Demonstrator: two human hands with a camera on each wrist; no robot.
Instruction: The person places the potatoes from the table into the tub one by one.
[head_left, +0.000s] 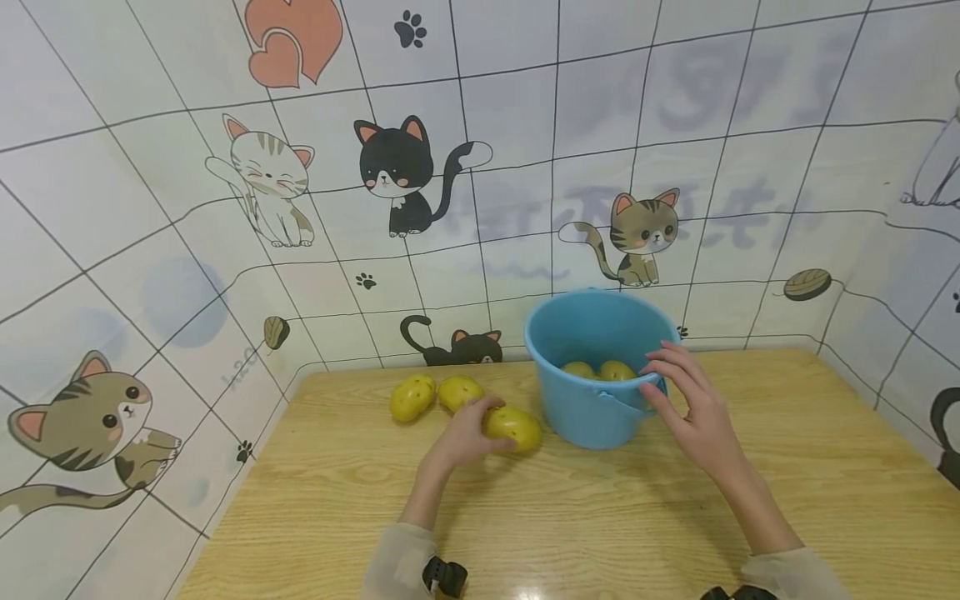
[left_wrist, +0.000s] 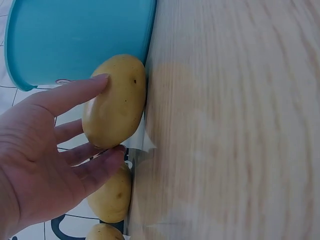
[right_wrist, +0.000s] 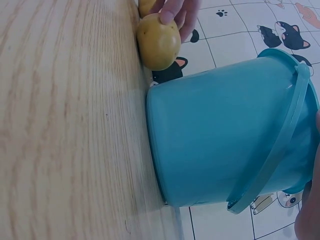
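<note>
My left hand [head_left: 467, 435] grips a yellow potato [head_left: 513, 429] just left of the blue bucket [head_left: 588, 417]. In the left wrist view, the thumb lies on one side of that potato [left_wrist: 116, 102] and the fingers come round its other side. My right hand [head_left: 693, 408] holds the bucket's right rim between thumb and fingers. The bucket stands upright, its handle [head_left: 626, 407] hanging down the front. Inside it, potatoes [head_left: 616, 371] show over the near rim; its bottom is hidden.
Two more potatoes lie left of the bucket, a far-left potato [head_left: 412, 398] and a nearer potato [head_left: 459, 392] partly behind my left hand. The wooden table [head_left: 585, 517] meets a cat-patterned wall [head_left: 517, 200] close behind the bucket.
</note>
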